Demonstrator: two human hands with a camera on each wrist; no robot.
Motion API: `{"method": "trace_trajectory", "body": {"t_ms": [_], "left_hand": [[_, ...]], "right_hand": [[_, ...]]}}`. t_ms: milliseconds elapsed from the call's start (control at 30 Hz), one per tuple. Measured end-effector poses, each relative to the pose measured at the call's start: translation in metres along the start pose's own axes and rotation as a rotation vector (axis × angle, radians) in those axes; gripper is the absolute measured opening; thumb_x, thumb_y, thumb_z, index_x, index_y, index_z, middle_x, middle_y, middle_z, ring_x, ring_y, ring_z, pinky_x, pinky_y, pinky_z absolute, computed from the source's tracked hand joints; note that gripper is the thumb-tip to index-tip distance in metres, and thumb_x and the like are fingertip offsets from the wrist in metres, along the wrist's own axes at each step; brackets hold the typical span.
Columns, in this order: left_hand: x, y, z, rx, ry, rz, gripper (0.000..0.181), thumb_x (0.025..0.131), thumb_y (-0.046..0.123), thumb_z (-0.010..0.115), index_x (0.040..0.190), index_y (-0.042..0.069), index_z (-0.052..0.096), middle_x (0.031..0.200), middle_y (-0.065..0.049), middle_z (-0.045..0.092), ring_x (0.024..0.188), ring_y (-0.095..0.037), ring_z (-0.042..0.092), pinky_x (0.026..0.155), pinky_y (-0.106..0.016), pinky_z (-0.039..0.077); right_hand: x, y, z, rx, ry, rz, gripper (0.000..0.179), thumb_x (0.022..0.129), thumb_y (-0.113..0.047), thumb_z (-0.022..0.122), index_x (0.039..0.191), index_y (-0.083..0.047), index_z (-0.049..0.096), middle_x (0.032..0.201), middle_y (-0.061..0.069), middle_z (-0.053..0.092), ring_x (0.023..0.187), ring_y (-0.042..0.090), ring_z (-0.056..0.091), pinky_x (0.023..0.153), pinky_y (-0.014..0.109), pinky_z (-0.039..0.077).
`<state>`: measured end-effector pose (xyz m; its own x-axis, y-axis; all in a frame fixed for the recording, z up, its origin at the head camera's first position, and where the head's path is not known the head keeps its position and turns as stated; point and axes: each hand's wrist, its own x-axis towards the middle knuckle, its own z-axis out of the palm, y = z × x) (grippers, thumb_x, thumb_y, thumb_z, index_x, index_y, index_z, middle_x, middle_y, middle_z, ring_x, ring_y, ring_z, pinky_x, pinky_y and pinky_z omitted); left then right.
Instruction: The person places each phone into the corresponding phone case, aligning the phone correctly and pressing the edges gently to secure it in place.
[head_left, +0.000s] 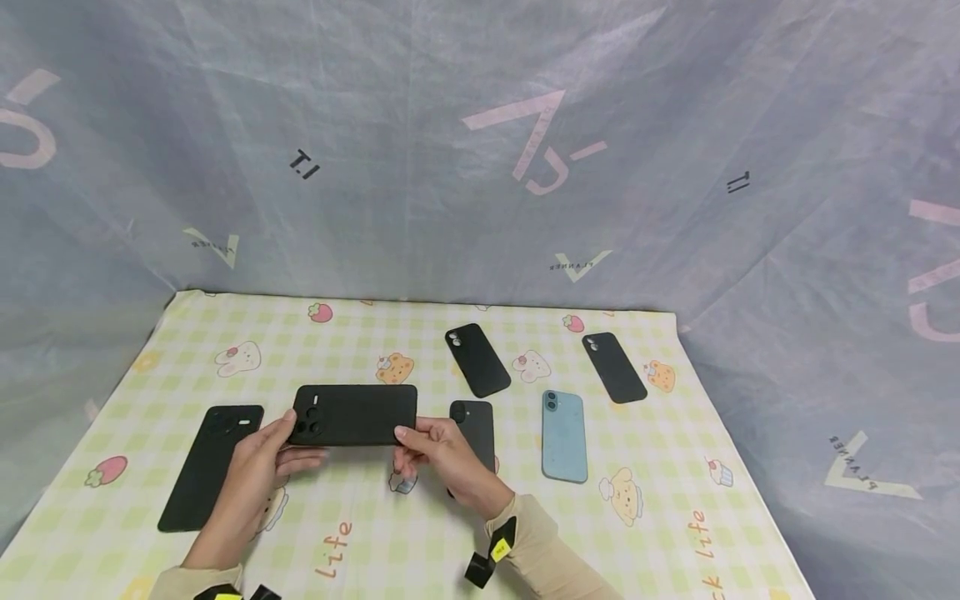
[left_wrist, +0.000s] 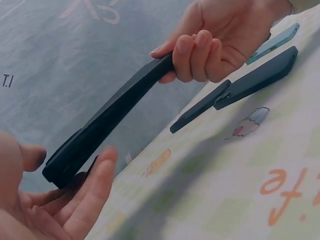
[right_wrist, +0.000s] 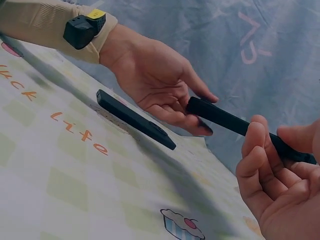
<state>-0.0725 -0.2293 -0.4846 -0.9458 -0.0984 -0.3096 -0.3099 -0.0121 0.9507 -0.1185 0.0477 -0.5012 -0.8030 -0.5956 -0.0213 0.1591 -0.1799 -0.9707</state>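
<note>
Both hands hold a black phone (head_left: 358, 414) sideways above the table, its back with the round cameras and a small pale slot toward the head view. At the camera end, my left hand (head_left: 258, 457) supports it with the thumb at the edge and the fingers extended underneath. My right hand (head_left: 442, 458) pinches the other end between thumb and curled fingers. In the left wrist view the phone (left_wrist: 107, 120) shows edge-on, tilted, thicker at the camera end. Just left of my left hand lies a similar black phone-shaped slab (head_left: 206, 475); a dark phone (head_left: 476, 429) lies partly behind my right hand.
A light blue phone (head_left: 564, 437) lies to the right. Farther back are two black phone cases, one near the middle (head_left: 480, 362) and one at the right (head_left: 617, 369). They lie on a checked tablecloth (head_left: 540, 542) with a grey-blue curtain (head_left: 405, 167) behind.
</note>
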Motion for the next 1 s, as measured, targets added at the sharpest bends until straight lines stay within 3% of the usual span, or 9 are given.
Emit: {"method": "trace_trajectory", "body": {"t_ms": [100, 300, 500, 667, 867, 1000], "left_hand": [[-0.001, -0.003, 0.0, -0.043, -0.029, 0.013, 0.085, 0.115, 0.05, 0.043, 0.167, -0.01, 0.013, 0.104, -0.012, 0.078, 0.085, -0.015, 0.079, 0.082, -0.03, 0.064], [0.0, -0.006, 0.004, -0.097, -0.015, 0.088, 0.076, 0.117, 0.047, 0.039, 0.158, -0.016, 0.029, 0.096, -0.014, 0.08, 0.082, -0.015, 0.079, 0.078, -0.029, 0.064], [0.001, -0.005, 0.009, -0.147, 0.029, 0.123, 0.071, 0.115, 0.047, 0.042, 0.151, -0.014, 0.038, 0.086, -0.008, 0.078, 0.076, -0.015, 0.078, 0.073, -0.028, 0.063], [0.001, -0.005, 0.01, -0.171, 0.052, 0.132, 0.061, 0.116, 0.045, 0.043, 0.142, -0.01, 0.046, 0.083, -0.009, 0.077, 0.073, -0.014, 0.076, 0.07, -0.027, 0.062], [0.001, -0.007, 0.009, -0.19, 0.055, 0.14, 0.055, 0.115, 0.046, 0.045, 0.132, -0.006, 0.052, 0.079, -0.006, 0.075, 0.07, -0.015, 0.075, 0.067, -0.026, 0.061], [0.002, -0.007, 0.009, -0.197, 0.059, 0.153, 0.05, 0.116, 0.042, 0.044, 0.127, -0.006, 0.054, 0.077, -0.008, 0.075, 0.069, -0.015, 0.074, 0.066, -0.026, 0.061]], "right_hand": [[0.001, 0.0, 0.0, -0.002, 0.011, -0.008, 0.036, 0.112, -0.018, 0.06, 0.097, 0.015, 0.064, 0.075, -0.002, 0.07, 0.062, 0.007, 0.062, 0.066, 0.022, 0.055], [0.001, 0.002, 0.001, -0.007, -0.001, -0.005, 0.04, 0.112, -0.018, 0.06, 0.098, 0.02, 0.062, 0.076, -0.003, 0.07, 0.063, 0.007, 0.062, 0.066, 0.022, 0.055], [0.001, 0.001, 0.003, -0.013, -0.012, 0.003, 0.04, 0.111, -0.019, 0.061, 0.099, 0.02, 0.063, 0.078, -0.002, 0.071, 0.064, 0.008, 0.062, 0.066, 0.022, 0.054], [0.001, -0.002, 0.004, -0.036, -0.011, 0.026, 0.038, 0.11, -0.016, 0.064, 0.101, 0.021, 0.064, 0.078, -0.001, 0.072, 0.064, 0.009, 0.062, 0.065, 0.023, 0.053], [0.0, -0.007, 0.002, -0.105, -0.022, 0.076, 0.043, 0.108, -0.019, 0.067, 0.111, 0.024, 0.064, 0.078, -0.003, 0.073, 0.065, 0.008, 0.063, 0.066, 0.022, 0.052], [0.0, -0.008, -0.001, -0.164, -0.039, 0.077, 0.042, 0.109, -0.02, 0.067, 0.111, 0.022, 0.066, 0.08, 0.002, 0.075, 0.067, 0.009, 0.065, 0.069, 0.023, 0.053]]}}
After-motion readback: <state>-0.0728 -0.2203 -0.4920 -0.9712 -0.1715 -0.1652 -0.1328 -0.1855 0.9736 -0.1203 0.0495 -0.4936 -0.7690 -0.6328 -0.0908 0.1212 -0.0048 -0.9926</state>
